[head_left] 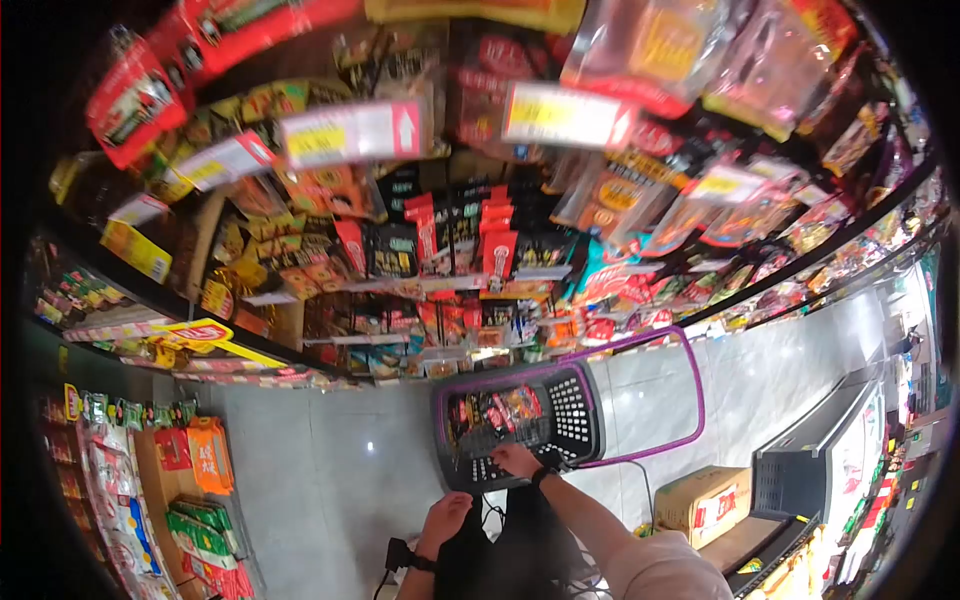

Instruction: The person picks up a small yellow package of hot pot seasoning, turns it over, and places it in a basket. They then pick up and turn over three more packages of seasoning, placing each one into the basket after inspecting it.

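Observation:
My right hand (pixel 516 461) reaches over the near side of a dark shopping basket (pixel 575 425). Its fingers are drawn together at the inner edge; what they hold, if anything, is too small to tell. Inside the basket lie several snack packets (pixel 510 408) with red, black and orange wrapping. My left hand (pixel 449 517) hangs beside my dark-clothed leg, just short of the basket's near left corner. Its fingers are loosely bent and apart, with nothing visible in them. A long purple-edged handle (pixel 697 390) extends from the basket to the right, over the floor.
Shelves of hanging snack packets (pixel 395 250) with price tags (pixel 350 132) rise in front of me. Grey tiled floor (pixel 310 450) runs to both sides. A cardboard box (pixel 705 500) stands on a low rack at the right. More packaged goods (pixel 205 455) fill a shelf at left.

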Demonstrator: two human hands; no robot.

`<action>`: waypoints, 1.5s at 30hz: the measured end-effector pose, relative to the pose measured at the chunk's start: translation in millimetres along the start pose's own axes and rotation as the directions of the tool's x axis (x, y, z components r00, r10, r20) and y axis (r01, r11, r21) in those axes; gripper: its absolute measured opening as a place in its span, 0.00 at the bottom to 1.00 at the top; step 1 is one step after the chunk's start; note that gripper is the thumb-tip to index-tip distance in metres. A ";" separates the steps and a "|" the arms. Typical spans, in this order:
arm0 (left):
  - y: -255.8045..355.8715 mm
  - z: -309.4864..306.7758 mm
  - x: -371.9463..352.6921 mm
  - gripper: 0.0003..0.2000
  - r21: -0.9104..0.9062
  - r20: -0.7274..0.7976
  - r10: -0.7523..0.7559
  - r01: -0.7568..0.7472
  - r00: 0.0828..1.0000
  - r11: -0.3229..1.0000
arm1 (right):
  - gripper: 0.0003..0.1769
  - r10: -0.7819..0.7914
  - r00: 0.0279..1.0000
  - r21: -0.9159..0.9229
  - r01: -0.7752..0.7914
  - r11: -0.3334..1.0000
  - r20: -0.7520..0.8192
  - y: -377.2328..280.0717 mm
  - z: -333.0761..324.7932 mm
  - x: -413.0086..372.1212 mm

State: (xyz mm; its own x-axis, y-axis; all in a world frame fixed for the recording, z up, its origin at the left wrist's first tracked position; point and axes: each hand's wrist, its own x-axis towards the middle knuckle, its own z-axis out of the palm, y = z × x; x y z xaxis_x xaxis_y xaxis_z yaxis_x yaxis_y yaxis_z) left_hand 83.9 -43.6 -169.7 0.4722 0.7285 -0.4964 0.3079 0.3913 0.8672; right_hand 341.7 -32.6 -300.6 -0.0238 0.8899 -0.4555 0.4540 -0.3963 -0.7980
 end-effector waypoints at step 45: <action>44.0 -107.5 -4.4 0.17 0.152 0.023 0.082 -0.084 0.996 0.985 | 0.22 -0.389 0.475 -0.016 0.618 0.786 -0.789 -462.5 -316.0 173.8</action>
State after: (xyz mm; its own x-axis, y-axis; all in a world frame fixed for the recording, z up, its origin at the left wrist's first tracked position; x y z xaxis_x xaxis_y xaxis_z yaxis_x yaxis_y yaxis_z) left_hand 6.6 30.8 -125.1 0.5149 0.7447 -0.4245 0.3890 0.2383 0.8899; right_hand 409.0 376.7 114.0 0.5151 0.7550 0.4058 0.3559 0.2423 -0.9026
